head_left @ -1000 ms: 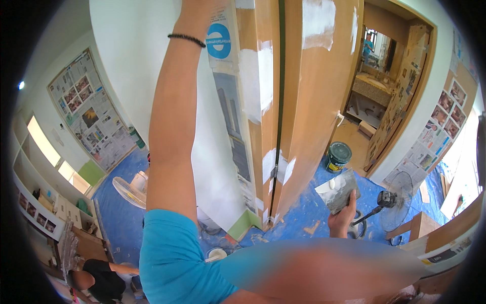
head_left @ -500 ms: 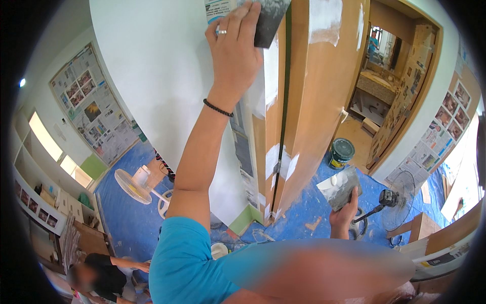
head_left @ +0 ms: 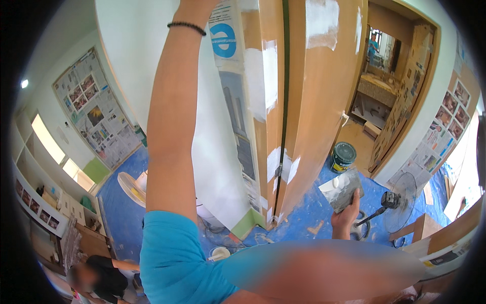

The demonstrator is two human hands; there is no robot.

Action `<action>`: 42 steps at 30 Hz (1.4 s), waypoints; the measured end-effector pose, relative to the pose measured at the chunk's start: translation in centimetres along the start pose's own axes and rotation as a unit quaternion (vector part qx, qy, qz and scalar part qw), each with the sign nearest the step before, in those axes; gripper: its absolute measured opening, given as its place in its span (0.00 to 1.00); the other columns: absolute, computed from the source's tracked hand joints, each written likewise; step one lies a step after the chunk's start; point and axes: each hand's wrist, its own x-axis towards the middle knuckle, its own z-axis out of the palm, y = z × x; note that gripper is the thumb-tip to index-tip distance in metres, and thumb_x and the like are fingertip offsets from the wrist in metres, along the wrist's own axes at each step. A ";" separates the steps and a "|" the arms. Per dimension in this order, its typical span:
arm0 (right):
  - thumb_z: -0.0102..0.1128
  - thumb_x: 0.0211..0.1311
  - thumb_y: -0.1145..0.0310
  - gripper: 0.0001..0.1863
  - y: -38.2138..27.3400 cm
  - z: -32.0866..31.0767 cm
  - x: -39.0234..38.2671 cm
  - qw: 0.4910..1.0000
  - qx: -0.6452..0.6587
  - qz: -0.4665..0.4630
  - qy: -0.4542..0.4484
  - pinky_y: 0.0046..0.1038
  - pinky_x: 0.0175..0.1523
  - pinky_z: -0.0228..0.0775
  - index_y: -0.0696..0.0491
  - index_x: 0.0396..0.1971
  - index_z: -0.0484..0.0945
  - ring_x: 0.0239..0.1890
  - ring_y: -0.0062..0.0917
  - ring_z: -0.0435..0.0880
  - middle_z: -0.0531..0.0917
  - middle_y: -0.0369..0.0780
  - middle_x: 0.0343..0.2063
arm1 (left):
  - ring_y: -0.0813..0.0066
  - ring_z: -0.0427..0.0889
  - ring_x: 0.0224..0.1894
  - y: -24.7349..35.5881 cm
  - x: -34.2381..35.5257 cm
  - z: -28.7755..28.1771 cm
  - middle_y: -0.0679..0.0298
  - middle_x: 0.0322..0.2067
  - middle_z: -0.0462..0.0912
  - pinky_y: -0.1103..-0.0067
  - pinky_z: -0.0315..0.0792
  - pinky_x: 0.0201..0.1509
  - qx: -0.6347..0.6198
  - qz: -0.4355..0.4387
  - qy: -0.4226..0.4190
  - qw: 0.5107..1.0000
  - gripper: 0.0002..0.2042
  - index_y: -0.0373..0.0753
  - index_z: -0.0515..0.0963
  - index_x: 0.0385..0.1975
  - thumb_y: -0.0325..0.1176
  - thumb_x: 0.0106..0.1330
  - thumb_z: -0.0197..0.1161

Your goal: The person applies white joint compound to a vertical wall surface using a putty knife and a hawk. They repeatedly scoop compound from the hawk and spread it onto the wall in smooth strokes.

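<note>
My left arm reaches up across the view, and only the wrist end of my left hand (head_left: 201, 7) shows at the top edge, beside the newspaper-covered strip (head_left: 238, 101) of the wall edge. Its fingers are out of the picture, as is anything they hold. Low on the right, my right hand (head_left: 344, 219) grips a flat grey putty scraper (head_left: 340, 191), thumb along its edge, with white putty on the blade. Between the hands stands a brown wooden door frame (head_left: 298, 121) with white filler patches (head_left: 322, 23).
Blue sheeting (head_left: 304, 202) covers the floor. A dark green paint bucket (head_left: 343, 155) stands by the doorway. Fans stand at right (head_left: 397, 200) and left (head_left: 132, 188). A small white tub (head_left: 219, 252) sits below. Another person (head_left: 106, 276) is at lower left.
My left hand, which held a dark flat scraper against the wall edge, has moved up and left, mostly out of view. My right hand has barely shifted.
</note>
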 end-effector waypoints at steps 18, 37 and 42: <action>0.52 0.78 0.55 0.22 2.1 -0.3 0.8 0.999 -0.011 0.031 0.014 0.35 0.59 0.78 0.56 0.60 0.73 0.54 0.30 0.84 0.82 0.39 0.53 | 0.53 0.76 0.54 4.9 -8.6 -2.1 0.55 0.54 0.80 0.61 0.64 0.62 0.043 -0.017 -0.124 0.991 0.28 0.38 0.73 0.63 0.19 0.58 0.54; 0.50 0.78 0.60 0.22 3.3 7.3 -3.3 0.962 0.081 0.221 -0.137 0.39 0.62 0.79 0.59 0.62 0.72 0.56 0.35 0.85 0.83 0.45 0.56 | 0.73 0.79 0.48 15.0 -22.9 -16.7 0.60 0.47 0.82 0.77 0.70 0.55 -0.369 -0.465 -0.123 0.796 0.16 0.30 0.75 0.57 0.31 0.75 0.59; 0.52 0.77 0.59 0.22 5.2 10.6 -5.6 0.909 0.150 0.358 -0.153 0.41 0.62 0.78 0.59 0.60 0.73 0.54 0.35 0.86 0.84 0.45 0.53 | 0.68 0.78 0.51 20.2 -28.9 -20.9 0.54 0.50 0.80 0.74 0.72 0.55 -0.412 -0.436 -0.114 0.792 0.22 0.27 0.74 0.57 0.43 0.79 0.56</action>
